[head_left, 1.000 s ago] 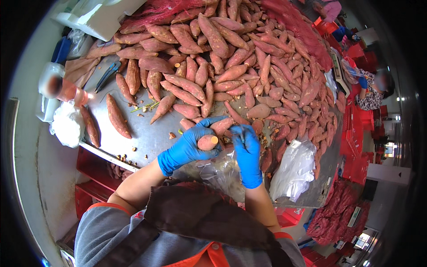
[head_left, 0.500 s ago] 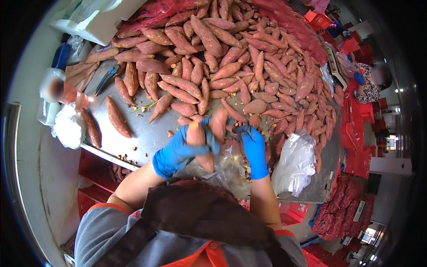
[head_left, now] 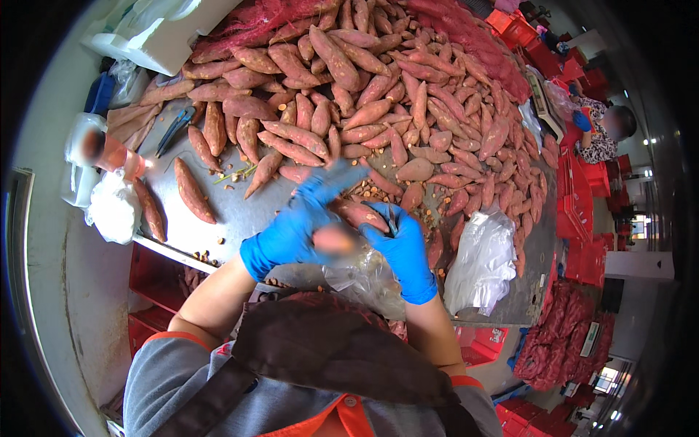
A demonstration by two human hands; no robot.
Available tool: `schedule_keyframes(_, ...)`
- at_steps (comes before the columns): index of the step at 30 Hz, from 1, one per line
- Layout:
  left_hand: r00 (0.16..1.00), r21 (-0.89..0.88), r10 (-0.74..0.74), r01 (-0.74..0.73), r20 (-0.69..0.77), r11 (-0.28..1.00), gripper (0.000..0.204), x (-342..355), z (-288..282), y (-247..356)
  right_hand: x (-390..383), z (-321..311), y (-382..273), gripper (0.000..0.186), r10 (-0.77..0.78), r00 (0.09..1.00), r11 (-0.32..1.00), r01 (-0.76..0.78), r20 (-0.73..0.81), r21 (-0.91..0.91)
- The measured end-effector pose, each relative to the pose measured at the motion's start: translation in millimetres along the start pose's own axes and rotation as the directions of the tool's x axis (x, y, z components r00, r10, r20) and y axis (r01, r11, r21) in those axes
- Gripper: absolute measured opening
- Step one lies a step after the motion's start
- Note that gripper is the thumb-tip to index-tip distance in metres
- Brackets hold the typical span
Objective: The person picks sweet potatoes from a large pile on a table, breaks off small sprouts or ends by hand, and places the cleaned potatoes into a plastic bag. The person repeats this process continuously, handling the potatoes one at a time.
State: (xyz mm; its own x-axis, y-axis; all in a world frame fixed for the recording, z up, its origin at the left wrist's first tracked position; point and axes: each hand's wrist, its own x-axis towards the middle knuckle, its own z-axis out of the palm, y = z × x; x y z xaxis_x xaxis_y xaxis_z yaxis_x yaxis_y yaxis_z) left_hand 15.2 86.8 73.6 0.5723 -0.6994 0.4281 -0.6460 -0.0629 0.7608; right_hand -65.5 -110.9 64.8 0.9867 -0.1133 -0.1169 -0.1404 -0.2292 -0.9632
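My left hand (head_left: pixel 302 218), in a blue glove and smeared by motion, is closed about a sweet potato (head_left: pixel 335 240) whose pale blurred end sticks out toward me. A second sweet potato (head_left: pixel 359 214) lies between my hands, its right end against the fingers of my right hand (head_left: pixel 400 244). That hand, gloved in blue too, is curled around something dark that I cannot make out. Crumpled clear plastic (head_left: pixel 364 277) lies beneath my hands. Beyond them rises a large heap of sweet potatoes (head_left: pixel 437 124) on the metal table (head_left: pixel 240 218).
Blue-and-black hand shears (head_left: pixel 175 130) rest at the table's left, near loose sweet potatoes. A clear plastic bag (head_left: pixel 480 266) lies to the right. Small cut ends are scattered about. Red crates (head_left: pixel 575 200) stand beyond the right side, where another person (head_left: pixel 608 135) is.
My left hand has turned and its fingers have swung up and right. The second sweet potato has tipped from upright to slanting toward my right hand, which has moved left and nearer to me.
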Motion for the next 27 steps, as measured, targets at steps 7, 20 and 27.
schedule_keyframes(7,0.967,-0.395,-0.163,0.23,0.196,0.89,0.019,-21.4,39.8,-17.3,-3.6,-5.8,-12.4,0.038,-0.074,0.994,0.997,0.076,0.075,-0.022)
schedule_keyframes(20,0.825,-0.854,-0.533,0.405,0.188,0.326,0.035,-47.3,11.8,-22.7,-14.8,-73.9,61.8,0.029,0.086,0.974,0.971,-0.129,-0.208,-0.2)
schedule_keyframes(27,0.838,-0.982,-0.544,0.057,-0.052,0.181,0.04,-72.5,16.5,-45.4,-109.5,-42.8,37.9,0.057,-0.012,0.992,0.81,0.083,0.124,-0.581)
